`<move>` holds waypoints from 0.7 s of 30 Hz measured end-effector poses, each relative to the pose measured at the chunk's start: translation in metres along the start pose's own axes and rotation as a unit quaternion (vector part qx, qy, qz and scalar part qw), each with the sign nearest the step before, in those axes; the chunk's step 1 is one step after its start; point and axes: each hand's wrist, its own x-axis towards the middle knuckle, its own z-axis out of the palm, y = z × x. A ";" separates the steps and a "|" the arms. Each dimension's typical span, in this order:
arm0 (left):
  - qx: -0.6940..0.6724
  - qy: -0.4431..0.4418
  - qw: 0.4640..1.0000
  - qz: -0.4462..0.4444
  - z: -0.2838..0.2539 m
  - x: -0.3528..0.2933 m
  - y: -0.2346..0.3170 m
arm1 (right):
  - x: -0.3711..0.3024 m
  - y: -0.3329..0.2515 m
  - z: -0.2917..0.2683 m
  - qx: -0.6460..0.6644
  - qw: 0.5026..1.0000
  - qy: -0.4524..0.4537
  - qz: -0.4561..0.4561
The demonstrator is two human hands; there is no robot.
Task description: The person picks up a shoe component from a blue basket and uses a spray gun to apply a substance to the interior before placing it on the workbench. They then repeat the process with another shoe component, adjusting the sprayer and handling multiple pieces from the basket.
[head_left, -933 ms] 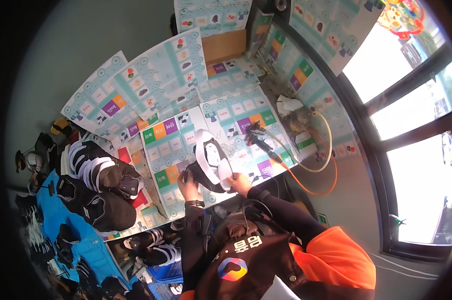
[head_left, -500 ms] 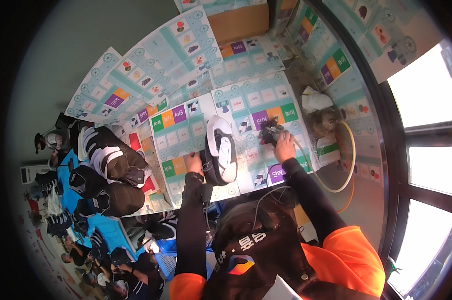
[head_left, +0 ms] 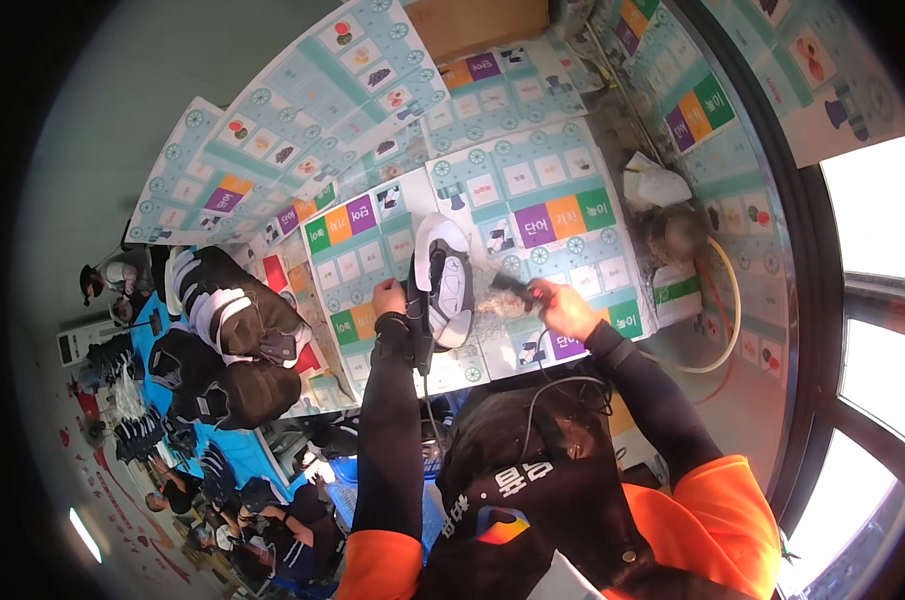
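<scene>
Right hand [head_left: 569, 312]: grip closed on dark tool [head_left: 513, 290], brought nearer shoe [head_left: 449, 285].
Shoe: left of grip; now apparently within tool's reach.
Left hand [head_left: 389, 298]: curled beside shoe; hold unclear.

Shoe [head_left: 450, 285] on table [head_left: 562, 240]; footwear pile [head_left: 242, 345] left (window [head_left: 877, 220] right).

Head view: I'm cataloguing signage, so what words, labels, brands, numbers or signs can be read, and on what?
Wording not copied out; places only:
Patterned table sheets: lettering on purple, orange, green blocks; small captions unreadable.
Raised sheet: lettered purple and orange blocks.
Black apron: white characters, multicoloured emblem.
Black-and-white shoe: none legible.
</scene>
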 end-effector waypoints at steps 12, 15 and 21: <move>0.007 -0.013 0.999 -0.042 -0.001 -0.012 0.023 | 0.004 -0.046 0.020 -0.138 0.989 -0.047 -0.031; 0.027 -0.045 0.998 -0.023 -0.004 -0.014 0.028 | 0.002 -0.047 0.024 -0.139 0.988 -0.042 -0.057; -0.011 -0.021 0.999 -0.031 -0.007 -0.016 0.023 | 0.005 -0.056 0.027 -0.147 0.988 -0.026 -0.041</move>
